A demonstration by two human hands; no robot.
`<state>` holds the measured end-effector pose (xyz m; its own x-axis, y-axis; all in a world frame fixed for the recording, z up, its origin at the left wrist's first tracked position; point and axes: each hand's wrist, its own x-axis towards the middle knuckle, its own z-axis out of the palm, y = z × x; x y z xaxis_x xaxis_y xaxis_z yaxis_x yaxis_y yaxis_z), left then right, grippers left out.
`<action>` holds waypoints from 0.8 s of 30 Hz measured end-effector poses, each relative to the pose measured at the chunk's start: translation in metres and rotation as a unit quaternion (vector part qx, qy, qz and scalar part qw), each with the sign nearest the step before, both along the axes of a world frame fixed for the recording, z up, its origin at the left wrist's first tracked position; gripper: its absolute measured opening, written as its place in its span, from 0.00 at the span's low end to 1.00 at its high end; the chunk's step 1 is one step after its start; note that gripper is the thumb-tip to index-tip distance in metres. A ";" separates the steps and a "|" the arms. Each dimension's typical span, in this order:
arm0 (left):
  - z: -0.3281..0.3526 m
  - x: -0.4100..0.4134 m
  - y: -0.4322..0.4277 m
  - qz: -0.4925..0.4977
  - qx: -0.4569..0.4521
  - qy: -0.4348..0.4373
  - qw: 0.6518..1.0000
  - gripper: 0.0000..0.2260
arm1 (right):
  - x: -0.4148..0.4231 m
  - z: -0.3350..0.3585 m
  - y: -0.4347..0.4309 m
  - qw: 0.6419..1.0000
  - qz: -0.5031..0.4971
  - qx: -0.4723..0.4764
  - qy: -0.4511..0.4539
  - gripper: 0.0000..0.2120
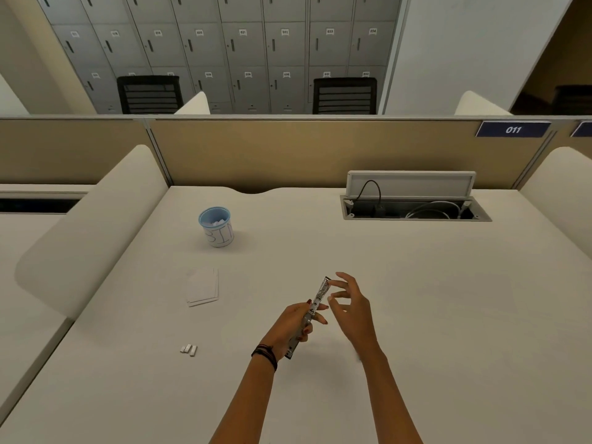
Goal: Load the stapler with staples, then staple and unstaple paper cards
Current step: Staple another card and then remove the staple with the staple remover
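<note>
My left hand [293,326] grips a slim metal stapler [315,304] above the white desk, its far end tilted up and away from me. My right hand [350,302] hovers just right of it, fingers spread, with the fingertips touching or almost touching the stapler's upper end; I cannot tell if it pinches anything. A small stack of white paper cards [203,287] lies on the desk to the left. Three short strips of staples [189,348] lie nearer me on the left.
A blue-rimmed cup [216,226] marked as a bin, with paper scraps inside, stands behind the cards. An open cable hatch [413,208] with wires sits at the back right. Rounded white dividers flank the desk [448,315], and a tan partition closes the back.
</note>
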<state>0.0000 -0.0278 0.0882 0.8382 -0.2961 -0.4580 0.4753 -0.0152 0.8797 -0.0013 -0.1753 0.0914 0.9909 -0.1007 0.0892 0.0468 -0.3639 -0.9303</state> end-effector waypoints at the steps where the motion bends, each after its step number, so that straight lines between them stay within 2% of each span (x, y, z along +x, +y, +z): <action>1: 0.000 0.000 0.000 0.001 0.002 0.000 1.000 0.17 | 0.000 -0.001 0.001 1.000 0.008 -0.013 -0.002 0.24; 7: -0.002 -0.001 0.001 0.011 0.010 0.002 1.000 0.17 | 0.001 -0.001 0.004 0.997 0.041 -0.058 0.009 0.27; 24: -0.005 -0.003 -0.003 0.031 0.016 -0.018 0.999 0.16 | 0.006 -0.003 0.008 0.999 0.041 -0.011 0.020 0.23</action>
<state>-0.0035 -0.0303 0.0830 0.8706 -0.2296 -0.4351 0.4438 -0.0153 0.8960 0.0043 -0.1676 0.0889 0.9986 -0.0175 0.0501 0.0397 -0.3810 -0.9237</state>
